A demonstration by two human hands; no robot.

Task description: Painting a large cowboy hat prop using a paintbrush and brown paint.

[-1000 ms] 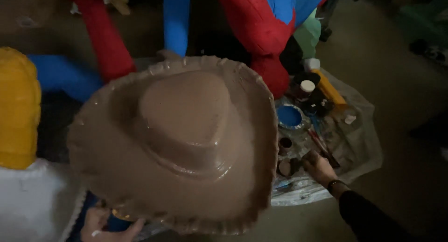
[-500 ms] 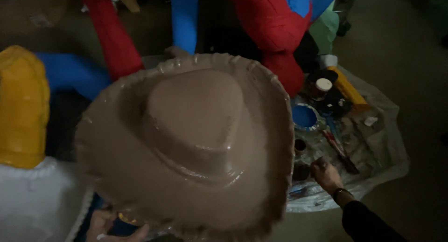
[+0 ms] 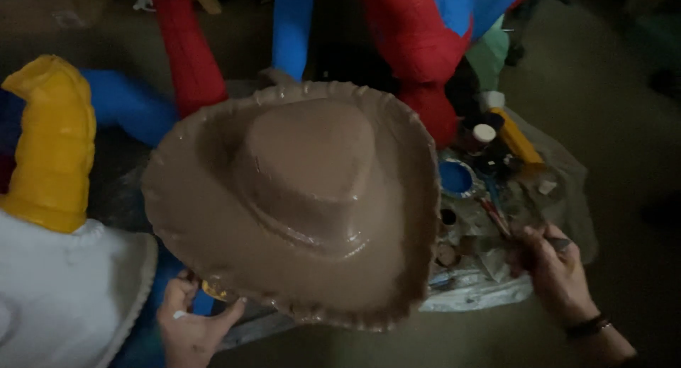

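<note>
A big brown hat (image 3: pixel 305 198) (glossy) is gripped at its near brim by the left hand (image 3: pixel 190 325). A paintbrush (image 3: pixel 500 222) is clasped in the right hand (image 3: pixel 557 272), just beyond which paint pots (image 3: pixel 457 180) are crowded.

Two bare hands: the left hand (image 3: pixel 190 327) wears nothing visible; the right hand (image 3: pixel 557 272) has a dark band (image 3: pixel 587 326) around its wrist, no sleeve showing.

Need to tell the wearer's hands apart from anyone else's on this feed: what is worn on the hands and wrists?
Both hands are bare, no gloves. The right hand has a dark band at its wrist. The left hand shows no band or sleeve before the frame's edge.
</note>
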